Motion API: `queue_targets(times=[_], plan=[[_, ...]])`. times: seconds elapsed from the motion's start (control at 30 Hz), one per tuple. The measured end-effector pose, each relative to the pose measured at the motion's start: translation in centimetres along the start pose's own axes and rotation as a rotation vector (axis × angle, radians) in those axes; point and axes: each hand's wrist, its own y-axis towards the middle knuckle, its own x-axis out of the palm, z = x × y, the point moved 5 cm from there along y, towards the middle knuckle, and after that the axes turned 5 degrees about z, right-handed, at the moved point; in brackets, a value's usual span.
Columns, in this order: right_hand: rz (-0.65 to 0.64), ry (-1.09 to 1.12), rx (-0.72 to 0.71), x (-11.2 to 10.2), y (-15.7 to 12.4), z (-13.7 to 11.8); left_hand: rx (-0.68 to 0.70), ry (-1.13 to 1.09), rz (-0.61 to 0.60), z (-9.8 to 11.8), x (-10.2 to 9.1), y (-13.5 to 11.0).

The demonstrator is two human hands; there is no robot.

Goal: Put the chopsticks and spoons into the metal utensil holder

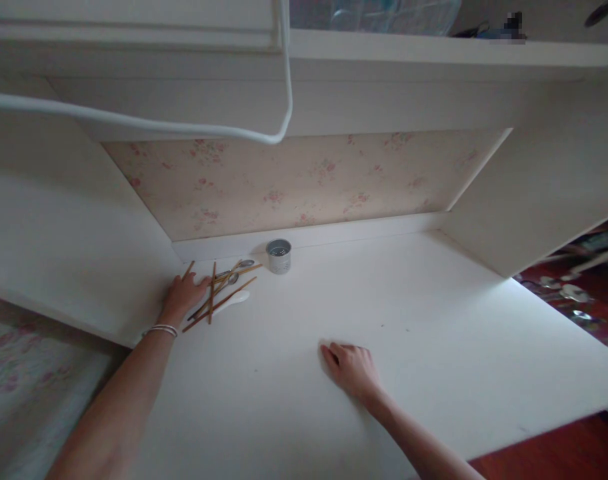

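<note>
At the left end of the white tabletop, my left hand (183, 298) is closed, with the end of a wooden chopstick (189, 268) sticking out past its fingers. Beside it lies a loose pile of crossed chopsticks (213, 293) and metal spoons (233, 278). A white spoon (238, 298) lies at the near side of the pile. Just right of the pile, a grey metal utensil holder with holes (279, 260) stands upright. My right hand (353, 368) rests on the tabletop near the middle, fingers curled in, holding nothing visible.
The white tabletop (409, 287) is bounded by a side panel (74, 220) at left and another panel (534, 167) at right. Floral wallpaper (309, 177) covers the back. A shelf (384, 50) and a white cable (184, 127) hang overhead.
</note>
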Motion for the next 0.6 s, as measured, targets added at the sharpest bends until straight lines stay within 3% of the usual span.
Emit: queue_targets(times=[0.17, 0.37, 0.6], plan=[[-0.021, 0.005, -0.001, -0.2, 0.1, 0.0, -0.035, -0.011, -0.061, 2.1, 0.8, -0.6], [-0.011, -0.025, -0.024, -0.2, 0.1, 0.1, 0.119, -0.019, -0.107, 7.1, 2.0, -2.8], [-0.016, -0.034, -0.047, -0.3, 0.1, 0.1, 0.127, -0.02, -0.042, 8.7, 2.3, -5.7]])
